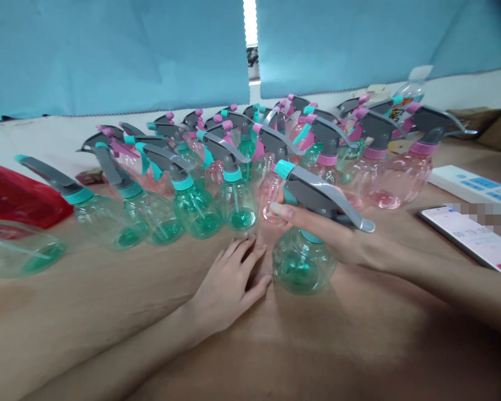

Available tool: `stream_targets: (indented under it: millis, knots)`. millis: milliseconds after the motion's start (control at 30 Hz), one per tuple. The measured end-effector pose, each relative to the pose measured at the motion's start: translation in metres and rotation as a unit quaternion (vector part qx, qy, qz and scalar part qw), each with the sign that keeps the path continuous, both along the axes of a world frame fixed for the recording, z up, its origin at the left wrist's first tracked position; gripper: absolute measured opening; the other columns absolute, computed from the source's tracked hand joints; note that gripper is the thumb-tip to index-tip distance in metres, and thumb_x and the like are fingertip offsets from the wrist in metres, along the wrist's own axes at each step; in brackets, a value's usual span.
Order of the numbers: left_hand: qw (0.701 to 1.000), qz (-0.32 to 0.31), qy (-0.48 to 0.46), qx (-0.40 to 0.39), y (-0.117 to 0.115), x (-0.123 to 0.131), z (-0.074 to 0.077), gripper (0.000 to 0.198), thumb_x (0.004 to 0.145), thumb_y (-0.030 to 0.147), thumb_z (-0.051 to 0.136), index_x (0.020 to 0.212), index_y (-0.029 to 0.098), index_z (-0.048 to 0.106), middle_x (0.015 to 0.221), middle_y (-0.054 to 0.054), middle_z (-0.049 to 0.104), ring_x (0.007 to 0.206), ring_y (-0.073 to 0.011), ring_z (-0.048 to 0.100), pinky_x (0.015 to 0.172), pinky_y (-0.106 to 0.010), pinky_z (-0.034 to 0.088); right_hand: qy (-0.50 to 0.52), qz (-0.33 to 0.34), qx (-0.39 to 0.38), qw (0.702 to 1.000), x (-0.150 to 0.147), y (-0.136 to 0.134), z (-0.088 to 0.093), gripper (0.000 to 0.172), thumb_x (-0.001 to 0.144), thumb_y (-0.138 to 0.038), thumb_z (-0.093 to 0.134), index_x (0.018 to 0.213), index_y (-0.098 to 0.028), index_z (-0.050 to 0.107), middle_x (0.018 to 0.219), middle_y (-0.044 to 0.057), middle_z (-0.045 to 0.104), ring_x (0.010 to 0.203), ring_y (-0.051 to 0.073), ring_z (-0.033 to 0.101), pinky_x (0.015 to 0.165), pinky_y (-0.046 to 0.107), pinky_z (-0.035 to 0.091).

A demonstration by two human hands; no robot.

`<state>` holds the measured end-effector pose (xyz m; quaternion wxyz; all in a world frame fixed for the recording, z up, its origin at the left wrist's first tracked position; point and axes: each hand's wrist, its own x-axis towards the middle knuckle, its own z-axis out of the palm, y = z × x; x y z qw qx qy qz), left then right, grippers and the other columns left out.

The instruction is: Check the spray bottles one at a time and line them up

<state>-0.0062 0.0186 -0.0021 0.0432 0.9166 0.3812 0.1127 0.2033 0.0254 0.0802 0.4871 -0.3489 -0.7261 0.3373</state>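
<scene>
In the head view, my right hand [338,231] is wrapped round the neck and trigger of a green spray bottle [303,264] with a grey and turquoise head. That bottle is upright, low over the table or standing on it; I cannot tell which. My left hand [227,278] lies on the tabletop just left of it, fingers spread, holding nothing. Beyond my left fingertips stands another green spray bottle [239,206]. Pink spray bottles [384,178] with grey and pink heads stand behind my right hand.
Several more green and pink spray bottles crowd the back of the table [142,345]. A red plastic bag [20,197] lies at the left. On the right are a phone [463,234], a white device with blue buttons [471,184] and a clear drink bottle [413,86]. Blue sheeting [117,55] covers the wall.
</scene>
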Motion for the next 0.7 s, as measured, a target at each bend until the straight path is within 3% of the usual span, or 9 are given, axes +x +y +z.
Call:
stream_targets:
  millis: [200, 367, 533, 700]
  knots:
    - [1.0, 0.001, 0.003, 0.003, -0.001, 0.0, 0.001, 0.047, 0.095, 0.038, 0.05, 0.135, 0.012, 0.047, 0.143, -0.016, 0.045, 0.133, -0.031, 0.038, 0.107, -0.049, 0.035, -0.003, 0.003, 0.013, 1.0, 0.001, 0.002, -0.004, 0.037, 0.089, -0.027, 0.058, 0.063, -0.022, 0.033, 0.058, -0.007, 0.031, 0.05, 0.008, 0.029, 0.047, 0.026, 0.027]
    - [1.0, 0.002, 0.001, 0.002, 0.0, 0.001, 0.001, 0.047, 0.095, 0.037, 0.052, 0.134, 0.012, 0.048, 0.142, -0.017, 0.046, 0.132, -0.0319, 0.039, 0.106, -0.05, 0.036, 0.003, 0.018, -0.019, 1.0, 0.001, 0.004, -0.008, 0.012, 0.087, -0.034, 0.06, 0.087, -0.023, 0.056, 0.072, -0.003, 0.055, 0.06, 0.011, 0.048, 0.054, 0.026, 0.039]
    - [1.0, -0.001, 0.001, 0.0, 0.0, 0.0, 0.0, 0.047, 0.094, 0.037, 0.053, 0.133, 0.012, 0.048, 0.143, -0.017, 0.046, 0.133, -0.0321, 0.038, 0.107, -0.05, 0.036, -0.006, -0.012, -0.057, 0.998, -0.002, -0.001, 0.003, 0.012, 0.082, -0.021, 0.06, 0.093, -0.022, 0.06, 0.089, 0.001, 0.065, 0.074, 0.015, 0.059, 0.066, 0.029, 0.047]
    - [1.0, -0.002, -0.004, 0.002, 0.001, 0.0, -0.001, 0.046, 0.094, 0.037, 0.053, 0.133, 0.012, 0.049, 0.142, -0.017, 0.047, 0.132, -0.032, 0.04, 0.106, -0.05, 0.036, 0.005, 0.01, -0.071, 0.997, -0.005, -0.001, 0.006, 0.016, 0.082, -0.018, 0.058, 0.096, -0.024, 0.062, 0.087, 0.001, 0.066, 0.076, 0.016, 0.061, 0.072, 0.031, 0.051]
